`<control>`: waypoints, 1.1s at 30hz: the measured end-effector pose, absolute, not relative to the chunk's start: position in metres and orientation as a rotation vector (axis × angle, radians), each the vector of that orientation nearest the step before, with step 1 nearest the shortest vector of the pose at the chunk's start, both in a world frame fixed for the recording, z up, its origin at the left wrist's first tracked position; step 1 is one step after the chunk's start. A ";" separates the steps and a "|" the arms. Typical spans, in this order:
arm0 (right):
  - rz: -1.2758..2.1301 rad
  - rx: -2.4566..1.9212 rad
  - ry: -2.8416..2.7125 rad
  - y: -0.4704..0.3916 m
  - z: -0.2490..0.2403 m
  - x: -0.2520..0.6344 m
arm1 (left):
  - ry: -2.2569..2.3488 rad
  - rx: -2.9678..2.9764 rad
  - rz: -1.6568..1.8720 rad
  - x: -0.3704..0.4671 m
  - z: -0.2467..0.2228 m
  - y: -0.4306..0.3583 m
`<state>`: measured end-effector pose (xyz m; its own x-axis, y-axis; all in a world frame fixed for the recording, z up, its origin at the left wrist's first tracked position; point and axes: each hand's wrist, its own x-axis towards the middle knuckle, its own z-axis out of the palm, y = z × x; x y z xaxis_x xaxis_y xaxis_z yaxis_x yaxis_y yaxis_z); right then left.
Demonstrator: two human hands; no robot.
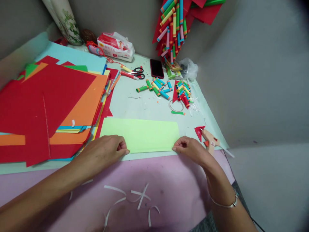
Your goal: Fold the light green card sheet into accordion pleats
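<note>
A long sheet of light yellow-green paper [145, 135] lies flat near the front edge of the table. My left hand [112, 146] pinches its near edge toward the left, thumb against fingers. At the near right corner, my right hand [189, 147] has its fingertips closed on the same paper; a thin bracelet circles that wrist. Just right of my right hand rests a glue gun [210, 140] beside a red paper scrap [199, 132]. My left forearm passes in front of a stack of coloured paper [72, 83].
Behind the sheet lie small rolled paper tubes [158, 87], a ring [176, 105], scissors [135, 71] and a phone [156, 68]. A tissue pack [116, 46] stands at the back. Tube bundles [172, 29] hang against the wall. White strips [140, 195] are scattered on the pink cloth [169, 193].
</note>
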<state>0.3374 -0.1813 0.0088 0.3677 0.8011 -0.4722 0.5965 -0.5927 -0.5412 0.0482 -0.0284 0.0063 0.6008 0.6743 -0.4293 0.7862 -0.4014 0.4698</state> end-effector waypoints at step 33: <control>1.078 -2.419 -1.208 -0.184 -0.002 0.342 | 1.181 2.137 -0.152 0.015 0.004 -0.032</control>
